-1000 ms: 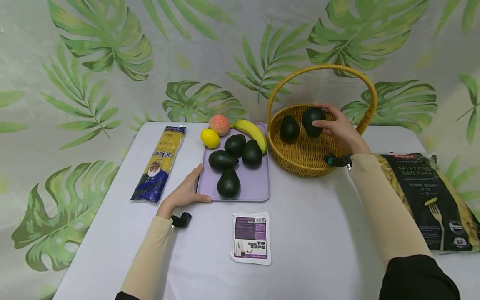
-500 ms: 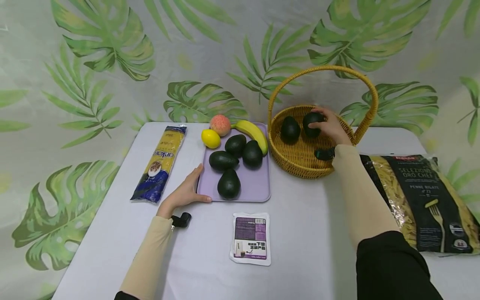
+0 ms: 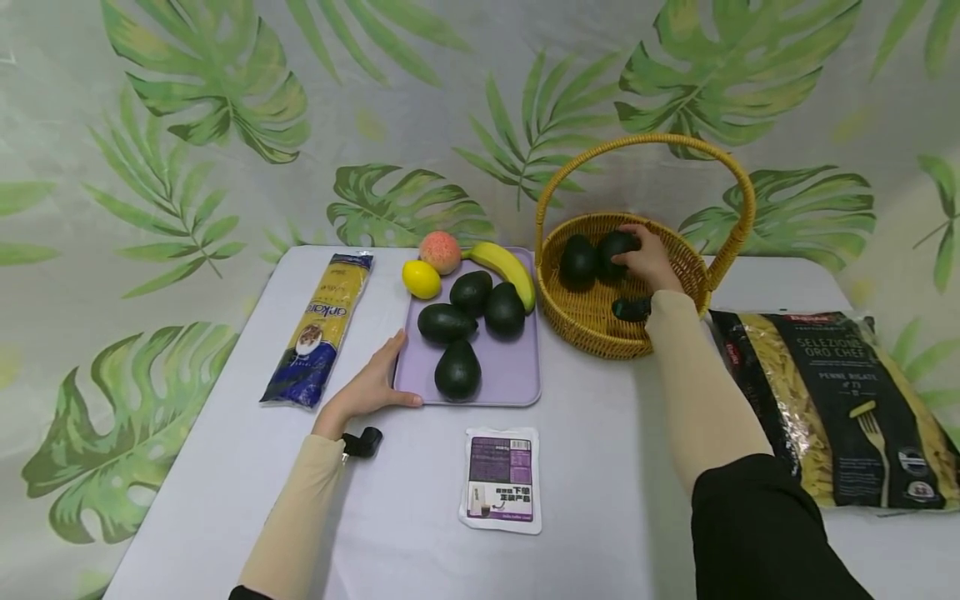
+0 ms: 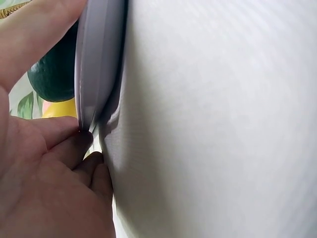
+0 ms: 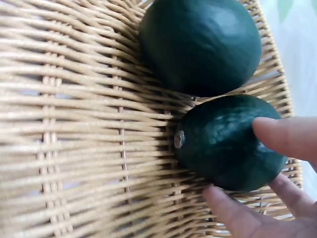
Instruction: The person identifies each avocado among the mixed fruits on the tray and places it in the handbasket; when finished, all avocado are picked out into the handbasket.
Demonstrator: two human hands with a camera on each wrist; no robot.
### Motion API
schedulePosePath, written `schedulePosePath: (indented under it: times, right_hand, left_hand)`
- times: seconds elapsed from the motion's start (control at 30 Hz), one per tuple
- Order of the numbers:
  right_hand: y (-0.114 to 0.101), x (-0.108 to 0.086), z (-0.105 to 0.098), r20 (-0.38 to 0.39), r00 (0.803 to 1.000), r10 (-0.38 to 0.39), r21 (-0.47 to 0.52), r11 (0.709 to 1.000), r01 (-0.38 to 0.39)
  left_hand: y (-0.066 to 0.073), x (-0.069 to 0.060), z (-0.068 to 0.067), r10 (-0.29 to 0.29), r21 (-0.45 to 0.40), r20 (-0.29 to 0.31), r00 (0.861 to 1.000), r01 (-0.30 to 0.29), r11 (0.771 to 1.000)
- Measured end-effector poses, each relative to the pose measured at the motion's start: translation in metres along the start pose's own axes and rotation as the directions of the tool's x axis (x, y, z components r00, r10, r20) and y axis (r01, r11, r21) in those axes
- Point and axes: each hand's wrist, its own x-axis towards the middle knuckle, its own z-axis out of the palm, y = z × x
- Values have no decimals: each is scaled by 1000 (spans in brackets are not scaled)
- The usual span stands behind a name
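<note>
My right hand (image 3: 651, 258) is inside the wicker basket (image 3: 581, 329), with thumb and fingers round a dark green avocado (image 3: 617, 253). In the right wrist view, that avocado (image 5: 228, 144) lies on the woven floor beside a second avocado (image 5: 200, 44), apparently touching it. My left hand (image 3: 371, 383) grips the near left corner of the lilac tray (image 3: 510, 379), thumb at the front edge and fingers at the left side. Several avocados (image 3: 457, 371), a banana (image 3: 506, 268), a lemon (image 3: 422, 279) and a peach (image 3: 440, 252) are on the tray, the last two at its far left corner.
A blue and yellow pasta packet (image 3: 318, 329) lies left of the tray. A purple and white sachet (image 3: 500, 481) lies in front of it. At the right is a large penne bag (image 3: 847, 408). The basket's tall handle (image 3: 645, 140) arches above my right hand.
My right hand has lowered its avocado into the basket and shifted it left, up against the other one. The left hand and tray stay put.
</note>
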Motion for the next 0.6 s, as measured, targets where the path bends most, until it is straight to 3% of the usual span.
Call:
schedulePosePath:
  times: [0.3, 0.6]
  right_hand:
    - [-10, -15, -11, 21, 998, -61, -110, 992, 63]
    - [-19, -44, -25, 112, 987, -117, 37, 993, 114]
  left_hand:
    - [0, 2, 1, -56, 23, 12, 998, 55, 998]
    - [1, 0, 0, -58, 26, 7, 998, 58, 998]
